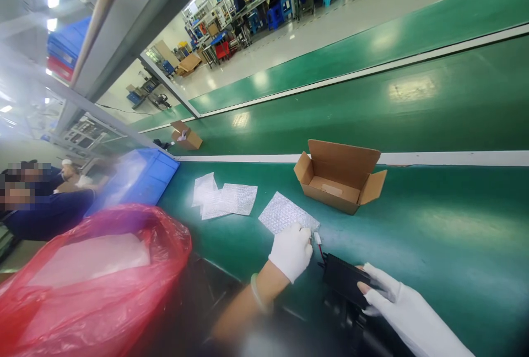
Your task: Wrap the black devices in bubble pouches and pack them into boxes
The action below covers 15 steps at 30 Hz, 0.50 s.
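A clear bubble-wrap sheet [288, 212] on the green conveyor belt [454, 247] was pinched by the white-gloved left hand [291, 250]; beside it, a black rectangular plastic module [345, 280] was gripped by the right hand [382, 293]. Its thin connector lead [318, 240] could be snagged under the wrap.

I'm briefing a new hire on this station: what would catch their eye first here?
Probably the big red plastic bag bulging at lower left, then the open cardboard box on the green belt. In front, the gloved left hand touches a bubble-wrap sheet while the right hand holds a black device.
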Tool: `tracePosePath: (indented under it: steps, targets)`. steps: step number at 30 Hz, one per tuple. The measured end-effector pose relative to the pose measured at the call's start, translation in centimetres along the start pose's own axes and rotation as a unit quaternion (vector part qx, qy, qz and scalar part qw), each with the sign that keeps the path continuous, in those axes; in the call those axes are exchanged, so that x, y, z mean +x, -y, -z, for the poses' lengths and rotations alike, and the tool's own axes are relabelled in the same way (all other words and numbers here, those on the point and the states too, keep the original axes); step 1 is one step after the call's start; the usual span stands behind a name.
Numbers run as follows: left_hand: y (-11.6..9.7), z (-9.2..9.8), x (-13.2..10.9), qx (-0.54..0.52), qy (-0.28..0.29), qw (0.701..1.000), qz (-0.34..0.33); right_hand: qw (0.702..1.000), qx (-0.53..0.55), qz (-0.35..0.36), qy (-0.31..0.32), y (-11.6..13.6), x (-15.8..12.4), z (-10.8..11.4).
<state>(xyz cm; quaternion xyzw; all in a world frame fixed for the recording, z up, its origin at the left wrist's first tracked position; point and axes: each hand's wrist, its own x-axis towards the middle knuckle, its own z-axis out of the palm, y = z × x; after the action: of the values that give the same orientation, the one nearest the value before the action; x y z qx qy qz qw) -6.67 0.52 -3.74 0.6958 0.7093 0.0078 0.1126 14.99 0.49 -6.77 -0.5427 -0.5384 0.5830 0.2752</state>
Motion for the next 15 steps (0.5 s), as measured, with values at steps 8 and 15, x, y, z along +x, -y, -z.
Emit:
tracePosePath:
  steps: [8,15]
  targets:
    - [-0.3,0.4,-0.5,-0.081,-0.023,0.996,-0.027,0.992,0.071,-0.092,0.051,0.3,0.4,0.1]
    - [-0.3,0.6,-1.8,-0.088,-0.086,0.987,-0.101,0.996,0.061,-0.052,-0.034,0.3,0.0,-0.6]
